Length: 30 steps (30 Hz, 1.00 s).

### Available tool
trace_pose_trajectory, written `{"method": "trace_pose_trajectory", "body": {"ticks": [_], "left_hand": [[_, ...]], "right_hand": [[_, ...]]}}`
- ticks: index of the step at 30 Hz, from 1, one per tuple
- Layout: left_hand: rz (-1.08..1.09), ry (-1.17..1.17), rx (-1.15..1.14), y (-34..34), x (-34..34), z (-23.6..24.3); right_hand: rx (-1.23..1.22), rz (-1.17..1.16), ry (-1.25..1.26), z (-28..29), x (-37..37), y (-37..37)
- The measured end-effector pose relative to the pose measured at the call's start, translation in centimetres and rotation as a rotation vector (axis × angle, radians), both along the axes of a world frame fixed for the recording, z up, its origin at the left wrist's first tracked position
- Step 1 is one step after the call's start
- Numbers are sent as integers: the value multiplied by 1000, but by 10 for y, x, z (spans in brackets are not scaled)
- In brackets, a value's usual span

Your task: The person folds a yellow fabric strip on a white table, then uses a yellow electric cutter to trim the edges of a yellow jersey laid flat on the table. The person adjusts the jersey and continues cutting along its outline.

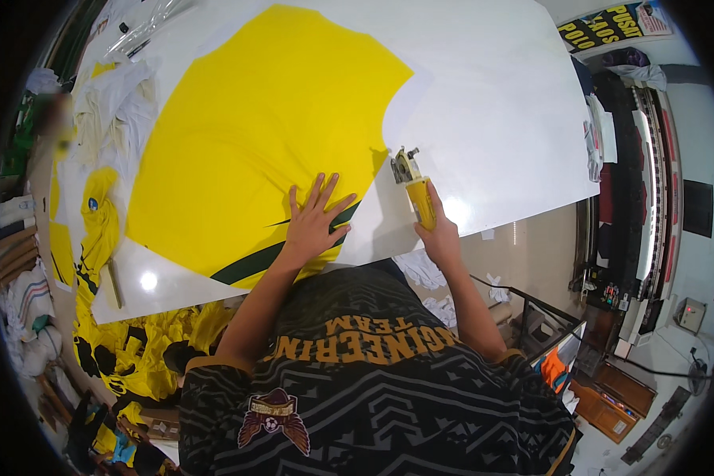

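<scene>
A large yellow fabric panel (pixel 254 119) with a dark green stripe near its lower edge lies on the white table (pixel 492 87). My left hand (pixel 316 222) rests flat on its lower right part, fingers spread, with small wrinkles running out from it. In my right hand (pixel 441 232) is a yellow handheld electric fabric cutter (pixel 421 203), gripped by its body. The cutter's metal head points away from me, just beside the panel's right edge. Whether the blade touches the cloth I cannot tell.
Crumpled white cloth (pixel 119 103) and a bunched yellow garment piece (pixel 99 214) lie along the table's left side. Below the near edge is a heap of yellow and black fabric (pixel 147 349). A dark cable (pixel 547 300) runs at the right. Beyond it stands a long machine (pixel 650 190).
</scene>
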<state>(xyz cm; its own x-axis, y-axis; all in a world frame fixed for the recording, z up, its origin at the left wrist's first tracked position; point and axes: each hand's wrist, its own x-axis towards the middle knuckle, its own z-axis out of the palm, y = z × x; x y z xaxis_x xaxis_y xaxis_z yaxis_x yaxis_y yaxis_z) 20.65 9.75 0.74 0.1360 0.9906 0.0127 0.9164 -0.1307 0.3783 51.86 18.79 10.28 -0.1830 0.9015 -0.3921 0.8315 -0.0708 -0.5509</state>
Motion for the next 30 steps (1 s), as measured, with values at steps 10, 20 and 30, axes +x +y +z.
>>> {"method": "trace_pose_trajectory", "body": {"ticks": [10,20,30], "left_hand": [[-23,-70,-8,1,-3,-3],[-30,-122,-18,-1,-6,-4],[1,-200,5,-1,-6,-12]], "right_hand": [[11,50,52,3,-10,29],[13,37,36,1,-23,34],[-24,-118,16,9,-84,36]]}}
